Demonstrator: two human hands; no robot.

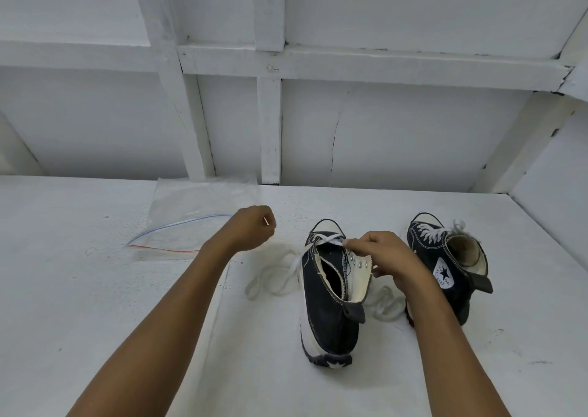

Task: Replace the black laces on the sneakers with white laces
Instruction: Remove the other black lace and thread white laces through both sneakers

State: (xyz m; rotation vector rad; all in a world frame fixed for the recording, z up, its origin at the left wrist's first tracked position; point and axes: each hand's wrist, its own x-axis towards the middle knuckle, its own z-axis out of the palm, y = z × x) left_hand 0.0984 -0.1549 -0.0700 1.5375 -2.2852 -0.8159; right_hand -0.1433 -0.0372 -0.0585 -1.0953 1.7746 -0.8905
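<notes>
Two black high-top sneakers stand on the white table, toes pointing away from me. The left sneaker (327, 292) has a white lace (270, 281) threaded only through its lowest eyelets; loose loops lie on the table at both sides. My right hand (385, 257) pinches the lace at the sneaker's right eyelet row. My left hand (251, 227) is raised to the left of the toe, fingers curled, pinching what looks like the lace's tip. The right sneaker (445, 257) is fully laced in white.
A clear zip bag (197, 216) with a red and blue seal lies flat at the back left of the table. White wooden wall framing (270, 130) rises right behind the table, and a side wall closes in on the right.
</notes>
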